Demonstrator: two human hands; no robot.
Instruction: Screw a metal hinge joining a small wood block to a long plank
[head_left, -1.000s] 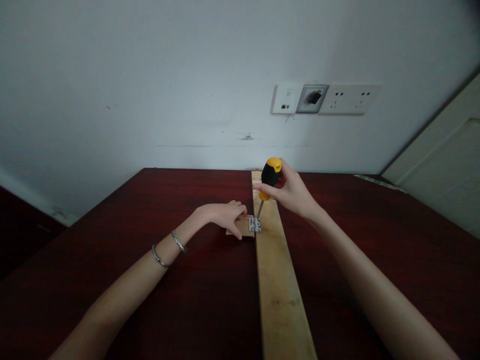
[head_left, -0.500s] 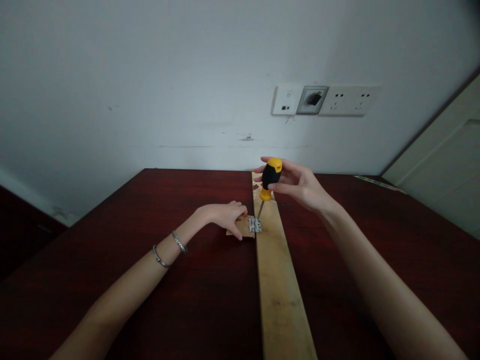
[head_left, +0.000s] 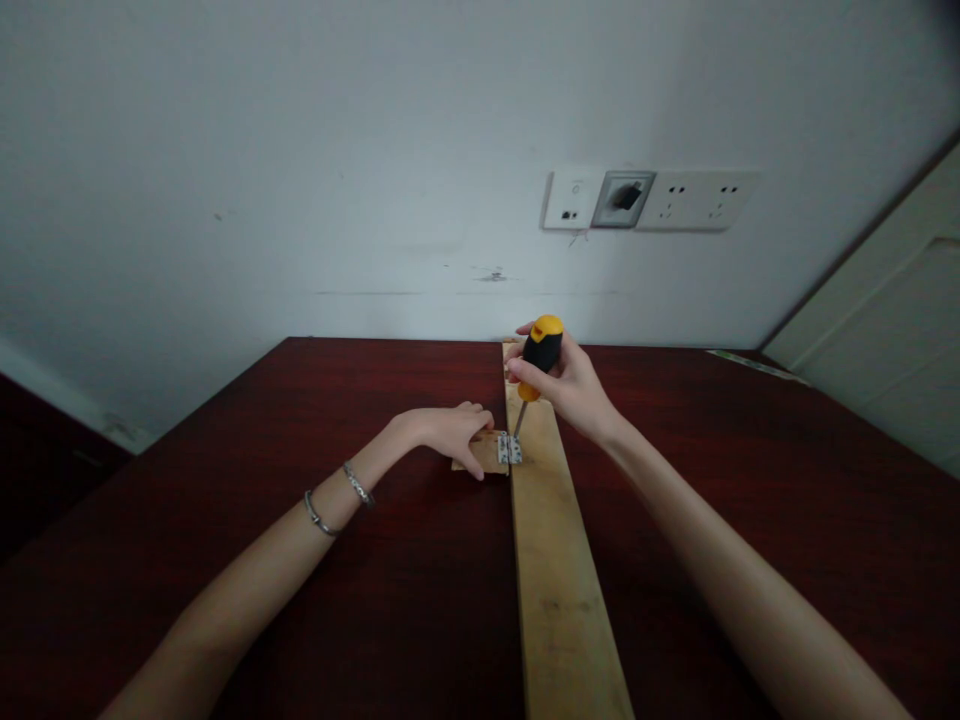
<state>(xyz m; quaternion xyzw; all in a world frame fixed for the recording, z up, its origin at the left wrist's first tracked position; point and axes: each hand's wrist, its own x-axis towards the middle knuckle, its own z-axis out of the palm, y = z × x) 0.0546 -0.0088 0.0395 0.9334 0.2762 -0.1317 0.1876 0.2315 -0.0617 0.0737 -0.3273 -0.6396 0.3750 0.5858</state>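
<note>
My right hand (head_left: 571, 385) is closed round the black and yellow handle of a screwdriver (head_left: 541, 350). Its shaft slants down to the right leaf of a small metal hinge (head_left: 509, 448), where the tip meets the metal. The hinge lies across the seam between a long wooden plank (head_left: 559, 560) and a small wooden piece (head_left: 489, 455). My left hand (head_left: 450, 432) grips the small piece, thumb on the near side and fingers on the far side, holding it against the plank's left edge. Any screw under the tip is too small to make out.
Plank and hands rest on a dark red wooden table (head_left: 360, 390) that meets a white wall (head_left: 375, 150). Sockets and switches (head_left: 697, 200) sit on the wall at right. A thin strip (head_left: 757, 367) lies at the table's back right, near a pale door (head_left: 892, 330).
My right hand has turned round the screwdriver handle, its thumb swinging to the left and its wrist shifting inward. The handle has rotated with it. The left hand stays put.
</note>
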